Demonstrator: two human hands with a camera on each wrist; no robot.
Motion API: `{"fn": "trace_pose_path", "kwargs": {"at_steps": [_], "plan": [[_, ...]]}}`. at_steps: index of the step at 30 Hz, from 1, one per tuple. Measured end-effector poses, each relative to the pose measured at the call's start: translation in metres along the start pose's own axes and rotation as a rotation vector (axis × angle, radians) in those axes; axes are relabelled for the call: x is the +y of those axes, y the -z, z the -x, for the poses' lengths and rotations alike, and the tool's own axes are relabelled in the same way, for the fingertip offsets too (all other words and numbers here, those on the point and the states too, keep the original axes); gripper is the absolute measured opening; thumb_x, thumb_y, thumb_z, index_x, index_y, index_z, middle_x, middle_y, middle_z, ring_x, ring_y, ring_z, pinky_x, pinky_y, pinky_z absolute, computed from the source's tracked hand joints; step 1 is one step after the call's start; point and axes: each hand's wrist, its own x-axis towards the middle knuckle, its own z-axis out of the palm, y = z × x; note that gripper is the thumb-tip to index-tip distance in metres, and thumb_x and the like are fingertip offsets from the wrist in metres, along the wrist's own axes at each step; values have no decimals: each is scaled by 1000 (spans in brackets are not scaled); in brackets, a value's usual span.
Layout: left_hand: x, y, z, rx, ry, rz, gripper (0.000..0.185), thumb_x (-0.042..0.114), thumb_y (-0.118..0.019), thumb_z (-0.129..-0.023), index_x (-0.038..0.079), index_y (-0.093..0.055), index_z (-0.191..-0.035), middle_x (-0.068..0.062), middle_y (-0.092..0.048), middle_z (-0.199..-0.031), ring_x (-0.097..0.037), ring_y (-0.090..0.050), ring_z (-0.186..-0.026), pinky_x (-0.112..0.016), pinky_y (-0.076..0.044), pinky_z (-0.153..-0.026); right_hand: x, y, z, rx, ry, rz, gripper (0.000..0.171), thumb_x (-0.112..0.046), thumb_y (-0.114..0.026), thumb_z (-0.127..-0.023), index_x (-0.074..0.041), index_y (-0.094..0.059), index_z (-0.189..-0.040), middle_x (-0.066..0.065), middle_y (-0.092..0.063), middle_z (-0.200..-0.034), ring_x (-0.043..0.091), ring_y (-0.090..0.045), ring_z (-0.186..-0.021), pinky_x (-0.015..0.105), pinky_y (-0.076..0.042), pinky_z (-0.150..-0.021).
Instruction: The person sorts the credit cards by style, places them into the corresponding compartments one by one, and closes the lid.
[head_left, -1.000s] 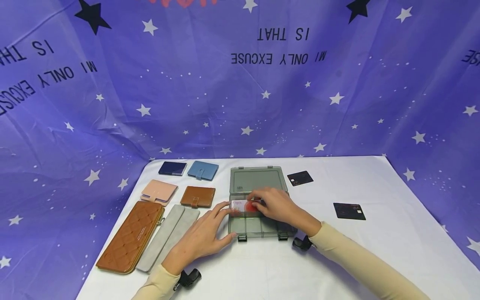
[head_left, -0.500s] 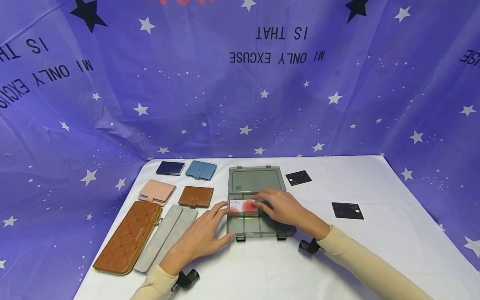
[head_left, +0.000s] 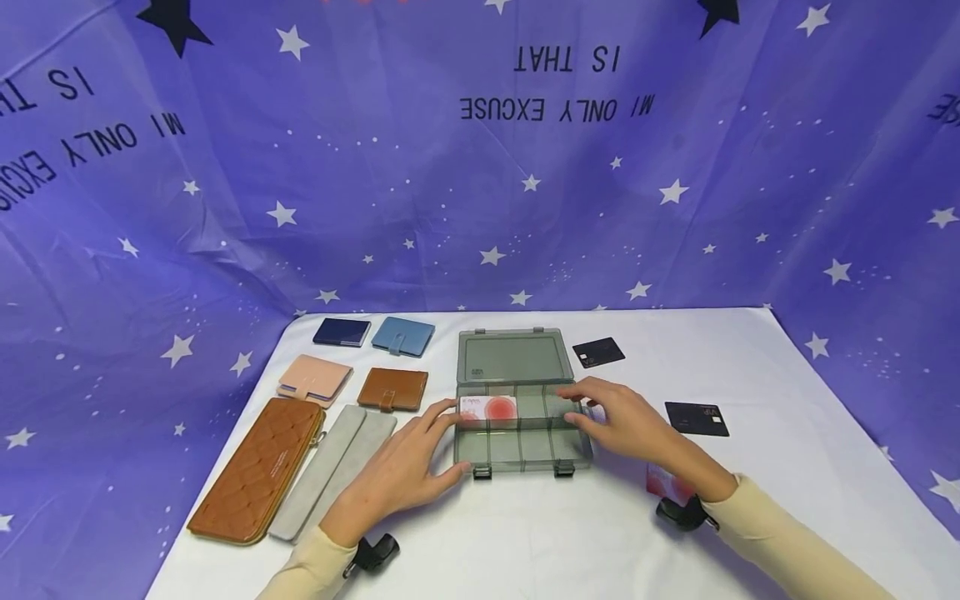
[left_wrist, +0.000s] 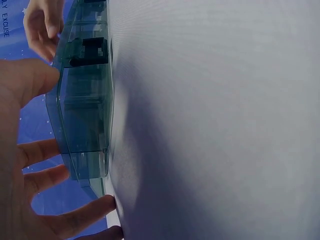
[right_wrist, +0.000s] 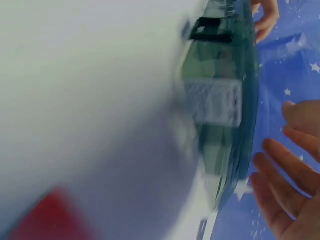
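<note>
An open smoky-clear compartment box lies mid-table with its lid folded back. A white card with a red circle rests in the box's far-left compartments. My left hand touches the box's left end, fingers straight at the far corner and thumb at the near corner; the left wrist view shows the spread hand beside the box wall. My right hand hovers empty with fingers extended over the box's right end. In the right wrist view its fingers stand apart from the box.
A red card lies on the white table by my right wrist. Two black cards lie right of the box. Left of it are a brown quilted wallet, grey pouch, and pink, brown, navy and blue wallets.
My right hand let go of the white-and-red card, which now lies in the box, and drew back to the right. The left hand stayed at the box's left end.
</note>
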Motion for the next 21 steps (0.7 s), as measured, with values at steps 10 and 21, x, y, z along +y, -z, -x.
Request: {"fn": "trace_pose_path", "kwargs": {"at_steps": [10, 21], "plan": [[0, 1, -1, -15, 13, 15, 66, 49, -78, -96, 19, -59, -151, -7, -46, -164, -35, -67, -122, -56, -57, -96, 23, 31, 63, -51, -104, 106, 49, -27, -85, -95, -18, -69, -140, -4, -75, -125, 16, -73, -110, 42, -61, -90], [1, 0, -1, -19, 26, 4, 66, 50, -78, -95, 19, -60, -151, -7, -47, -164, -33, -67, -122, -54, -57, -98, 41, 48, 122, -127, -217, 238, 55, -42, -91, -87, -22, -72, -135, -12, -69, -117, 15, -68, -109, 49, -59, -90]]}}
